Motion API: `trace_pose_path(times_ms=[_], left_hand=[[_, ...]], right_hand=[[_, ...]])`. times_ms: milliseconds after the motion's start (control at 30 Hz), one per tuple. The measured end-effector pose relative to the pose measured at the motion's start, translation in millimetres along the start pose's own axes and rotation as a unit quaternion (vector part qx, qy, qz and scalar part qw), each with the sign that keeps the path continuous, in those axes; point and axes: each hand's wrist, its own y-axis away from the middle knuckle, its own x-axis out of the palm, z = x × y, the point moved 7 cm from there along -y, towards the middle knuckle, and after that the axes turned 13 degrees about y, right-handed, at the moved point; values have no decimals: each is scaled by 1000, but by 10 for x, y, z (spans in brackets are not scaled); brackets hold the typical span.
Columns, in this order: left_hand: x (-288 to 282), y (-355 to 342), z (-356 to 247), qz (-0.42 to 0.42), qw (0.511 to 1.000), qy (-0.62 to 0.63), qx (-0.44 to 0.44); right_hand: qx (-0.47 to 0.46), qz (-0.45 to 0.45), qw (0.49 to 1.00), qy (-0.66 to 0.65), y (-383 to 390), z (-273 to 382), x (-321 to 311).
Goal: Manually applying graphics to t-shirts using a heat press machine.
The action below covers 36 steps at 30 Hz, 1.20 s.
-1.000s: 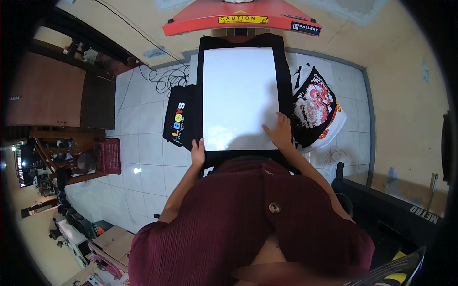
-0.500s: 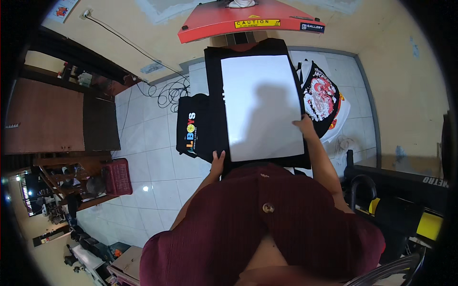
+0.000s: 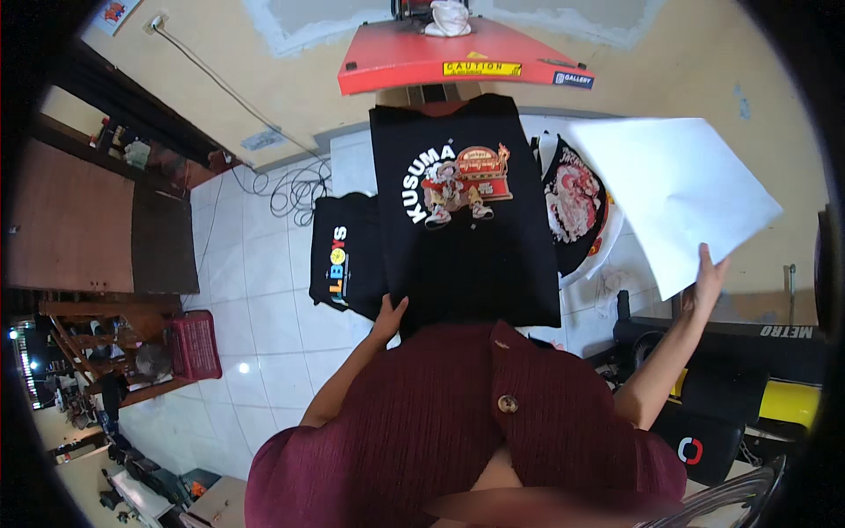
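Observation:
A black T-shirt [image 3: 471, 273] lies spread out in front of me, its chest print of white lettering and a cartoon figure uncovered. At its lower left edge rests my left hand [image 3: 387, 322], thumb and finger apart, touching the cloth. Out to the right, my right hand [image 3: 707, 280] grips a large white sheet [image 3: 682, 189] by its lower edge. The sheet is raised, slightly bent, and hides part of the wall and floor behind it. Beyond the shirt's collar stands the red upper plate [image 3: 396, 72] of a heat press, lifted away from the shirt.
Another black shirt [image 3: 346, 264] with colourful lettering is to the left. Printed black and white garments [image 3: 576, 207] lie to the right. Coiled cable [image 3: 299, 192] is on the tiled floor. A red crate [image 3: 195, 343] stands farther left; black equipment [image 3: 713, 339] is close at right.
My right hand has lifted the white sheet off the black T-shirt and carried it right, exposing the print. My left hand stays near the shirt's lower left edge.

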Motion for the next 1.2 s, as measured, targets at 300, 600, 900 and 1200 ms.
trace_pose_path(times_ms=[300, 600, 900, 1200], left_hand=[[-671, 390, -3351, -114, 876, 159, 441], [477, -697, -6512, -30, 810, -122, 572], [929, -2693, -6717, -33, 854, -418, 306], [803, -2308, -7256, -31, 830, -386, 401]], right_hand=[[3, 46, 989, -138, -161, 836, 625], [56, 163, 935, -310, -305, 895, 2200], [161, 276, 861, -395, -211, 862, 2596], [178, 246, 882, -362, -282, 610, 2868]])
